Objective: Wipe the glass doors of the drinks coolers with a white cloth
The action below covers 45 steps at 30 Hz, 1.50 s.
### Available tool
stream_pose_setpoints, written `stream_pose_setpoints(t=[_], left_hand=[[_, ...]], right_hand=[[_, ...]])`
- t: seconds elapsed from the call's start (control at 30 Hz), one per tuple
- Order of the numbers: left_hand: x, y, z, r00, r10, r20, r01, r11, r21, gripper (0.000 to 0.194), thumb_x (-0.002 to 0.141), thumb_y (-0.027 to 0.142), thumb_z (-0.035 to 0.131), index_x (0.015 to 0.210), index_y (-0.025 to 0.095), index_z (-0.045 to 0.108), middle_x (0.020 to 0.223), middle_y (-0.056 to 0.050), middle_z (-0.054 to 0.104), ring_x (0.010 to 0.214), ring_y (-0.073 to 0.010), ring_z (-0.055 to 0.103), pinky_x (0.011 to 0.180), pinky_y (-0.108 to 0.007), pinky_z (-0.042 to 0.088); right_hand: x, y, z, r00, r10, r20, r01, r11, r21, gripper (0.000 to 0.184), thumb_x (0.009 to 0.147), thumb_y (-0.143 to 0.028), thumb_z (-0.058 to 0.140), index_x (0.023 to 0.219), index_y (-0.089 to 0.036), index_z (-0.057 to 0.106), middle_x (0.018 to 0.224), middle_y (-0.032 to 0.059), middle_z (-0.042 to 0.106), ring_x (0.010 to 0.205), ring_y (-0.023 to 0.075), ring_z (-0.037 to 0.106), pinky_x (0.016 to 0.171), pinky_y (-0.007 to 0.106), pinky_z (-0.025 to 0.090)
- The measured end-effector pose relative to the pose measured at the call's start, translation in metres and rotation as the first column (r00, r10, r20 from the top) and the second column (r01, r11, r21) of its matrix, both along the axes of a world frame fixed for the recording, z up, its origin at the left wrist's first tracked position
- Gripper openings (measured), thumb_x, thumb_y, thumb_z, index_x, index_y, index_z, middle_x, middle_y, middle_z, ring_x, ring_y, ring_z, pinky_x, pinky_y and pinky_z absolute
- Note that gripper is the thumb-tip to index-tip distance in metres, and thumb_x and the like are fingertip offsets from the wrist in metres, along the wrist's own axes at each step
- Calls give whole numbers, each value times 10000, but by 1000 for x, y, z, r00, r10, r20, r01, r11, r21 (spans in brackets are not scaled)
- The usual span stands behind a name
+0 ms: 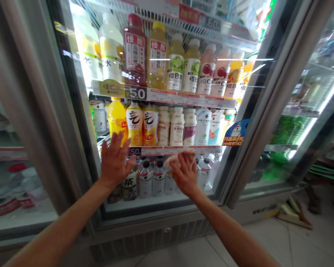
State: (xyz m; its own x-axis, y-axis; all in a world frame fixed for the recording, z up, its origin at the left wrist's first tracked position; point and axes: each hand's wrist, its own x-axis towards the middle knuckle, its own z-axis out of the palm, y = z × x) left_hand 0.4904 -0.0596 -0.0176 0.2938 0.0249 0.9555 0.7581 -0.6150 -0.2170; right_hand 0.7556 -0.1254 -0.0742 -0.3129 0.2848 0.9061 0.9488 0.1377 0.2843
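Observation:
My left hand (114, 161) is spread out against or just in front of the glass door (167, 100) of a drinks fridge, with nothing in it. Under the fingers of my right hand (185, 172) is a crumpled, light-coloured cloth (174, 159), pressed flat to the same glass. Behind the pane stand rows of bottles. A yellow bottle (117, 118) shows just above my left fingers, and clear bottles with dark caps (146, 180) stand on the bottom shelf between my hands. The palm side of both hands is hidden.
A round blue and red sticker (236, 132) is on the right of the door. Grey metal frames (269, 107) separate it from neighbouring fridge doors. Black price tags (136, 92) line the shelf edges. On the tiled floor (264, 241) at right lie some flat items (293, 213).

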Motion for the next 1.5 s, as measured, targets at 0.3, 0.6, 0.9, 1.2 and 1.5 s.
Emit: stream_pose_setpoints(t=[0.3,0.6,0.9,1.2,1.5], left_hand=[[45,2,-20,994,8,-106,-7,1000,8,687,803,307,542,1399,274,201,1440,-60,261,1337,-220,224,1118,-426,124],[45,2,-20,996,1,-88,-2,1000,-7,684,797,286,551,1392,289,213,1442,-39,259,1333,-222,239,1116,-429,131],[44,4,-22,995,21,-101,-21,1000,-1,698,791,293,563,1393,293,210,1454,-21,232,1338,-212,235,1121,-414,125],[44,0,-19,996,-10,-92,9,1000,-11,704,787,273,575,1392,293,215,1447,-40,259,1336,-225,241,1115,-426,138],[44,-1,-19,995,-32,-92,27,998,-51,697,792,280,571,1389,310,213,1448,-44,264,1339,-226,236,1111,-441,130]], right_hand=[[11,16,44,959,-27,-281,87,975,206,446,840,-231,433,1285,-258,434,1471,88,243,1362,257,192,1073,510,167],[20,1,-5,998,43,-38,-41,997,62,373,806,-288,521,1179,-291,529,1358,60,448,1327,209,291,1086,445,197],[41,-8,-12,993,-13,-114,24,996,89,505,809,-218,490,1302,-293,409,1450,61,305,1346,226,248,1066,434,253],[86,-1,21,929,-99,-357,184,959,214,542,851,-196,399,1378,-250,283,1466,107,244,1357,260,208,1047,535,254],[134,-3,-6,867,-161,-472,285,937,203,564,858,-197,379,1399,-237,221,1460,155,240,1358,278,194,1018,580,271]])
